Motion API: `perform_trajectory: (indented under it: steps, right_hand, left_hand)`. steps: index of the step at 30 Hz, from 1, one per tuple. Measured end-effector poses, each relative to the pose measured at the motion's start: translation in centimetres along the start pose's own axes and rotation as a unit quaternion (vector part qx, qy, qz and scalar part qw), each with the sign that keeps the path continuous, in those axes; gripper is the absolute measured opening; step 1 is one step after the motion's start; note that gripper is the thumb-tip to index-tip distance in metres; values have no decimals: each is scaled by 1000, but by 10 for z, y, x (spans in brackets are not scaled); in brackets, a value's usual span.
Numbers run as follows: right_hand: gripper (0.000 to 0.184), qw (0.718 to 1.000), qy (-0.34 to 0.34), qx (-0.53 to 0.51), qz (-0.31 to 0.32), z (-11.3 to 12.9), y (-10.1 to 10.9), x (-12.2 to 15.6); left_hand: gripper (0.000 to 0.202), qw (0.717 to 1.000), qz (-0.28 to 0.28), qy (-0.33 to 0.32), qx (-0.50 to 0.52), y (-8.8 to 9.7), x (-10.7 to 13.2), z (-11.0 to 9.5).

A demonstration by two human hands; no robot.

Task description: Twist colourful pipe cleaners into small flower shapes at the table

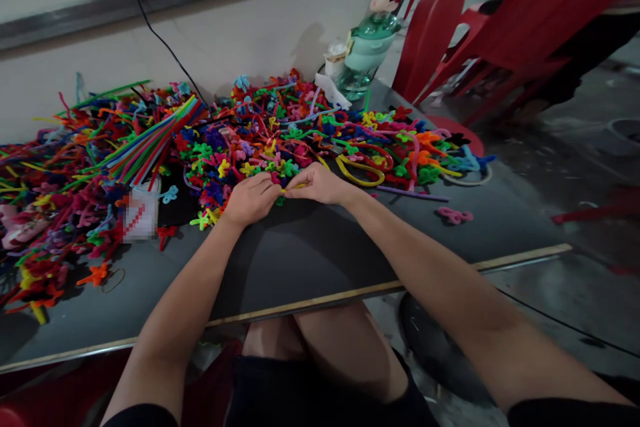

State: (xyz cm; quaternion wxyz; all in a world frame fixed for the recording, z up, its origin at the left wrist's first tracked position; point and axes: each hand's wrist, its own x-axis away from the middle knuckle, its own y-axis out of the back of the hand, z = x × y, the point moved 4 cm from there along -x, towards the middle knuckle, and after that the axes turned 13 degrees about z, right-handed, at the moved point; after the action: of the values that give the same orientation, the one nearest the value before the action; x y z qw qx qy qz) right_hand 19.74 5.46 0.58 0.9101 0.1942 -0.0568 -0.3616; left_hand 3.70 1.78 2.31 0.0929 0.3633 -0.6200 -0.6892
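My left hand (253, 200) and my right hand (321, 184) meet at the front edge of the pile, over the dark table. Between their fingertips is a short bit of yellow pipe cleaner (299, 185), pinched from both sides; its ends are hidden by the fingers. Just beyond my hands lies a heap of twisted pipe-cleaner shapes (245, 147) in many colours. A bent yellow loop (361, 181) rests right of my right hand. Farther right, a pink twisted shape (455, 215) lies apart on the tabletop.
A bundle of straight pipe cleaners (155, 140) lies on the heap at left, near a dark phone-like object (179, 203). A green bottle (364, 57) stands at the back by the wall. Red chairs (433, 33) are to the right. The table's front edge (320, 299) crosses above my lap.
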Motion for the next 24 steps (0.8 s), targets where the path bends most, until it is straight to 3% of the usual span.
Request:
perform_trajectory:
  steps: [3, 6, 8, 10, 12, 15, 20, 24]
  right_hand:
    - [21, 979, 30, 181, -86, 12, -1, 5]
    - [25, 932, 39, 327, -153, 18, -7, 5]
    - [27, 923, 36, 341, -173, 14, -8, 2]
    - [27, 940, 45, 291, -174, 7, -7, 1]
    - [28, 966, 55, 206, -148, -1, -5, -1]
    - [31, 991, 46, 72, -100, -10, 0, -3]
    - [34, 997, 18, -69, -40, -13, 2, -7]
    - [33, 999, 10, -2, -51, -6, -10, -5]
  left_hand:
    - [31, 986, -20, 136, 90, -7, -7, 3]
    - [35, 915, -37, 324, 235, -21, -6, 14]
    - [35, 896, -41, 351, 269, -25, -4, 18]
    - [29, 928, -44, 287, 234, -20, -3, 17]
    - [25, 970, -36, 176, 164, -12, -2, 11]
    - [29, 995, -7, 75, 62, -7, 0, 6]
    - [28, 999, -2, 6, -36, 0, -2, 4]
    - [24, 999, -9, 34, -39, 6, -3, 2]
